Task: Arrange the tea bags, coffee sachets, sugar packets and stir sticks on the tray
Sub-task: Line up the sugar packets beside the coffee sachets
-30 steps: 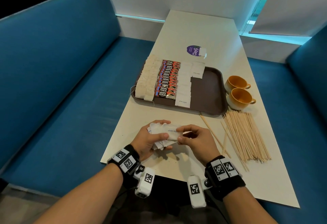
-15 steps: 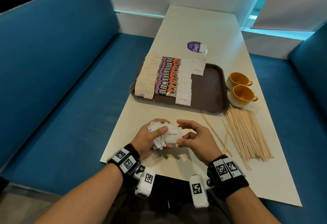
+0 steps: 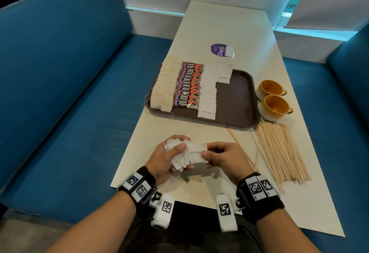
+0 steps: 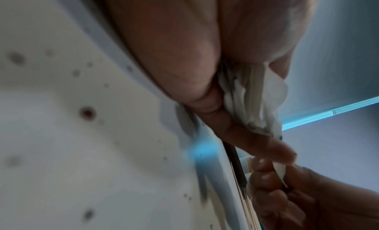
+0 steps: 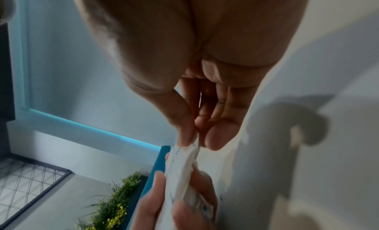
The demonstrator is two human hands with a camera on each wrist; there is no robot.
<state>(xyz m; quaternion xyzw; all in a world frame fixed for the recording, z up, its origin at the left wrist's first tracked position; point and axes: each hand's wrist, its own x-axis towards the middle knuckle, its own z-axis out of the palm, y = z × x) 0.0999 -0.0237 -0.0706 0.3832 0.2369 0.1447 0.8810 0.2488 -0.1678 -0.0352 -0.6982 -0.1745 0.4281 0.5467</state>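
Near the table's front edge my left hand [image 3: 169,157] grips a fanned bundle of white sugar packets [image 3: 179,162]. My right hand [image 3: 217,156] pinches the top packet [image 3: 194,154], marked "white sugar", between thumb and fingers. The wrist views show the same bundle [image 4: 252,100] and the pinched packet edge [image 5: 192,149]. On the brown tray [image 3: 237,101] lie two rows of tea bags [image 3: 162,87], a row of red coffee sachets [image 3: 187,85] and rows of sugar packets [image 3: 208,91]. A pile of wooden stir sticks [image 3: 279,151] lies on the table to the right.
Two yellow cups [image 3: 274,101] stand right of the tray. A purple sticker [image 3: 219,50] with a tea bag on it sits beyond the tray. Blue bench seats [image 3: 69,93] flank the white table [image 3: 229,25]. A few loose sticks [image 3: 239,145] lie close to my right hand.
Both hands have stayed near the front edge, working the bundle. The top sugar packet has slid rightward out of the bundle, held by my right fingers.
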